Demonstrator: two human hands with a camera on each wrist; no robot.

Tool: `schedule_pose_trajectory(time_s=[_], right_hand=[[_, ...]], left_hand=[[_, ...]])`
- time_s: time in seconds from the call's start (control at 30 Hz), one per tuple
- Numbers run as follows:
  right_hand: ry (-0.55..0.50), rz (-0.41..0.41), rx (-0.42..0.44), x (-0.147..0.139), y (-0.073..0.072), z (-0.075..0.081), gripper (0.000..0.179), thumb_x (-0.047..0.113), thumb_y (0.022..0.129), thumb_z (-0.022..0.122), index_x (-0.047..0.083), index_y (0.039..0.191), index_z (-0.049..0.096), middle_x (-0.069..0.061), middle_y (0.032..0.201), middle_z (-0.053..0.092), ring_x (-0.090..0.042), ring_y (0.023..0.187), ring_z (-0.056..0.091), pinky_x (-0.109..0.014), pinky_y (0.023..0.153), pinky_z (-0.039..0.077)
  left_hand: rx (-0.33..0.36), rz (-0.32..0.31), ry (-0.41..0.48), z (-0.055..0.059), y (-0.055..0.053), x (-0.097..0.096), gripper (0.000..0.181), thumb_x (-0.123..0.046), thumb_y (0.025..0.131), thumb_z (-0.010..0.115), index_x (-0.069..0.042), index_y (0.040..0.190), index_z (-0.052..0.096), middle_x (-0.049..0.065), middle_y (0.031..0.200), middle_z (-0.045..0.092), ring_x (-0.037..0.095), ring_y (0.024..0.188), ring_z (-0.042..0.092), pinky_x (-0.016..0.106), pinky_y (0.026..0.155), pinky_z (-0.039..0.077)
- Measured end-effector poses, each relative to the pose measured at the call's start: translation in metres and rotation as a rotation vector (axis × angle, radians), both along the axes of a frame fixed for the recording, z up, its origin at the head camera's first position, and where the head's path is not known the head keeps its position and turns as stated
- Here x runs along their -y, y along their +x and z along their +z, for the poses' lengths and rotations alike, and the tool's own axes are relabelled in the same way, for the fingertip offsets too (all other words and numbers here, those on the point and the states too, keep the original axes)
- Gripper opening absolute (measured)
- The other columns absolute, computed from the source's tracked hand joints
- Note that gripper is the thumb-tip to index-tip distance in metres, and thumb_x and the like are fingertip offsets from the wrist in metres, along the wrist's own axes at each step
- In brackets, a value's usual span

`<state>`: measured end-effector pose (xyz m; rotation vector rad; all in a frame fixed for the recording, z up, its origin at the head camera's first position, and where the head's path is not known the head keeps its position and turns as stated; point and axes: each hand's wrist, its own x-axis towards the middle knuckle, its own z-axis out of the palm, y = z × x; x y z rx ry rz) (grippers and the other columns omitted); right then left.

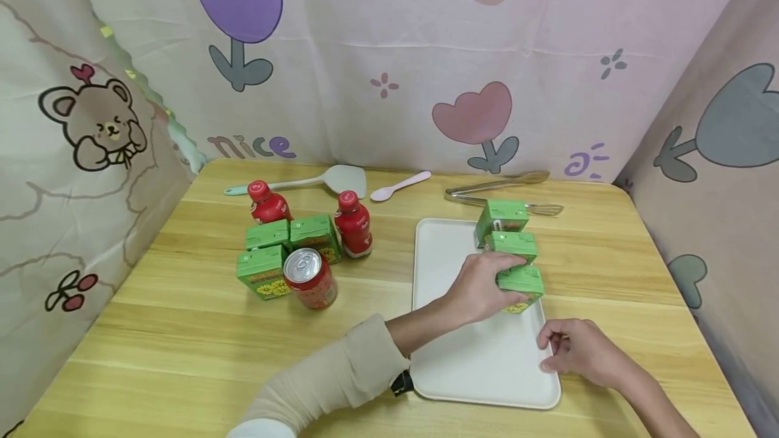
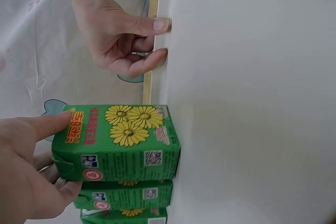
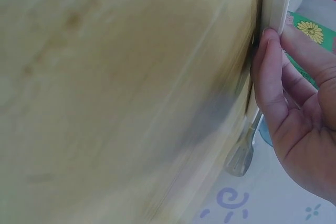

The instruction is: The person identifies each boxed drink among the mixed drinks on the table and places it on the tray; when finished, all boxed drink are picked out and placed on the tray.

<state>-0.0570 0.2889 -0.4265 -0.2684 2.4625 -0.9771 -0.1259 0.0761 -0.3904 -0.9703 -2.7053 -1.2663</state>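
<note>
Three green drink cartons with yellow flowers stand in a row along the right side of a white tray [image 1: 468,363]. My left hand [image 1: 481,287] reaches across the tray and grips the nearest carton [image 1: 522,280] by its top end, fingers on one side and thumb on the other. Behind it come the middle carton [image 1: 514,243] and the far carton [image 1: 505,213]. At the tray's right edge, my right hand [image 1: 578,350] pinches the rim between thumb and fingers, as the right wrist view also shows.
Left of the tray, three more green cartons [image 1: 315,230] cluster with a red can [image 1: 313,282] and two red bottles [image 1: 354,225]. Along the back lie a spatula [image 1: 343,180], a pink spoon [image 1: 398,186] and metal tongs [image 1: 487,191]. Patterned cloth walls [image 1: 377,32] enclose the table.
</note>
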Motion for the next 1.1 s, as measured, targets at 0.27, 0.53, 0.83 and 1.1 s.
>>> schedule_pose_trajectory(time_s=[0.27, 0.53, 0.83, 1.1], right_hand=[[0.003, 0.007, -0.012, -0.002, 0.003, -0.001, 0.026, 0.017, 0.069, 0.082, 0.010, 0.084, 0.061, 0.000, 0.072, 0.052, -0.002, 0.057, 0.044, -0.019, 0.050, 0.041], [-0.007, -0.009, 0.006, -0.001, 0.003, -0.001, 0.027, 0.016, 0.068, 0.082, 0.009, 0.084, 0.061, -0.001, 0.073, 0.052, -0.002, 0.057, 0.044, -0.019, 0.050, 0.041], [0.000, -0.003, -0.020, 0.000, 0.002, -0.001, 0.026, 0.015, 0.068, 0.082, 0.011, 0.083, 0.061, 0.000, 0.071, 0.052, -0.002, 0.056, 0.044, -0.019, 0.050, 0.042], [0.016, -0.006, -0.024, 0.001, 0.002, -0.001, 0.026, 0.015, 0.068, 0.082, 0.011, 0.083, 0.061, 0.000, 0.072, 0.052, -0.002, 0.057, 0.044, -0.020, 0.051, 0.041]], left_hand=[[-0.105, -0.038, 0.061, 0.012, 0.003, 0.020, 0.051, -0.027, 0.074, 0.082, -0.010, 0.119, 0.065, 0.002, 0.120, 0.067, 0.011, 0.117, 0.059, 0.014, 0.098, 0.044], [-0.099, -0.039, 0.148, 0.032, 0.006, 0.049, 0.049, -0.021, 0.075, 0.081, -0.007, 0.119, 0.065, 0.004, 0.121, 0.067, 0.013, 0.116, 0.060, 0.017, 0.100, 0.044], [-0.054, 0.075, 0.131, 0.054, 0.008, 0.103, 0.050, -0.019, 0.073, 0.082, -0.013, 0.120, 0.066, 0.001, 0.121, 0.067, 0.013, 0.118, 0.059, 0.026, 0.099, 0.048], [-0.106, 0.167, 0.149, 0.062, 0.006, 0.148, 0.048, -0.018, 0.071, 0.084, -0.013, 0.116, 0.068, 0.002, 0.117, 0.069, 0.015, 0.114, 0.062, 0.031, 0.097, 0.050]])
